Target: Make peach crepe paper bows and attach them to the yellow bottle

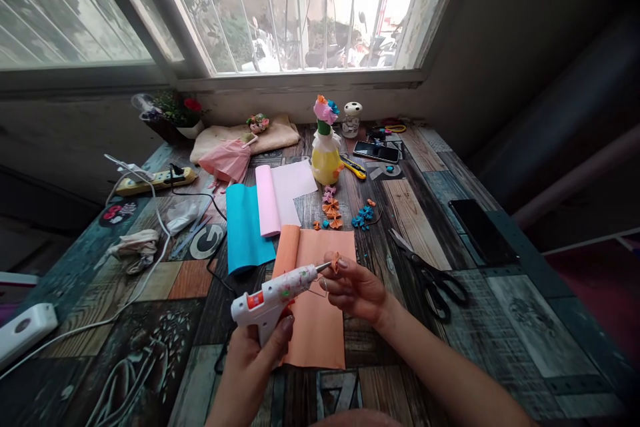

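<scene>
My left hand (257,357) grips a white glue gun (275,293) with a floral print, its nozzle pointing right. Its tip touches a small orange paper flower (335,261) pinched in the fingers of my right hand (353,288). Both hands hover over an orange paper sheet (315,320) lying on the table (150,347). Beyond it lie a blue paper roll (245,230) and a pink paper roll (273,200). Small finished orange, pink and blue paper flowers (333,210) are scattered near a yellow bottle vase (325,159) topped with paper blooms.
Black scissors (430,273) lie right of my right hand. A dark phone (481,230) sits at the right edge, another phone (376,151) near the back. A yellow power strip (155,180) with cables, a white device (25,330), and cloth items occupy the left.
</scene>
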Action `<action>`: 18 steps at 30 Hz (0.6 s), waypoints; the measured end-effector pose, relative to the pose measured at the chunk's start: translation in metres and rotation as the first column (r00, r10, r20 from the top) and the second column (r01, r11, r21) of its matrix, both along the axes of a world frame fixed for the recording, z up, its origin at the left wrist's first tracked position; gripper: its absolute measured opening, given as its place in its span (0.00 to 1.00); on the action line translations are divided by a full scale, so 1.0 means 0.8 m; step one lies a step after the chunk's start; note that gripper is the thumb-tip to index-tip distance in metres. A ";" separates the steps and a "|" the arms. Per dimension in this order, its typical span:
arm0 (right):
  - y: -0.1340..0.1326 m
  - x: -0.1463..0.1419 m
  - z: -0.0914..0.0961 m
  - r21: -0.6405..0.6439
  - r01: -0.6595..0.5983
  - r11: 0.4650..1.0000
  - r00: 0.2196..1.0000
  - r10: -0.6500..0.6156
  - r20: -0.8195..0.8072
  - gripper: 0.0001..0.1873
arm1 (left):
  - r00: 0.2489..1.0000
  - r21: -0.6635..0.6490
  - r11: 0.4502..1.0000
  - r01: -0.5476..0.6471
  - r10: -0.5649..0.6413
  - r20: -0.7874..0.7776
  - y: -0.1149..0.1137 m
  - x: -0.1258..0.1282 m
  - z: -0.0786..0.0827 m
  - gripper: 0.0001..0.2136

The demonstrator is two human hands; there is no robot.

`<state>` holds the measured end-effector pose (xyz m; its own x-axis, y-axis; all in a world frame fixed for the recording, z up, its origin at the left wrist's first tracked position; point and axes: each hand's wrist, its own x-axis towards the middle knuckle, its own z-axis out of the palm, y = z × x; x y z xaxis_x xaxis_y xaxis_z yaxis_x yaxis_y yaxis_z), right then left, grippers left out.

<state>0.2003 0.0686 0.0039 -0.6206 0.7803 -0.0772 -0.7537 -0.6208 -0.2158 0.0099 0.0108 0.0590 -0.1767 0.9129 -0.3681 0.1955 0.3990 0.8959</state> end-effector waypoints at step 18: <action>-0.003 0.001 -0.001 -0.034 -0.011 0.999 1.000 0.012 0.027 0.12 | 0.997 0.034 0.998 0.059 -0.058 -0.043 0.002 0.003 0.006 0.19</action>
<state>0.2013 0.0663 0.0029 -0.6268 0.7698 -0.1206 -0.7407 -0.6367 -0.2147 0.0124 0.0124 0.0640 -0.1371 0.9343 -0.3290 0.2556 0.3543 0.8995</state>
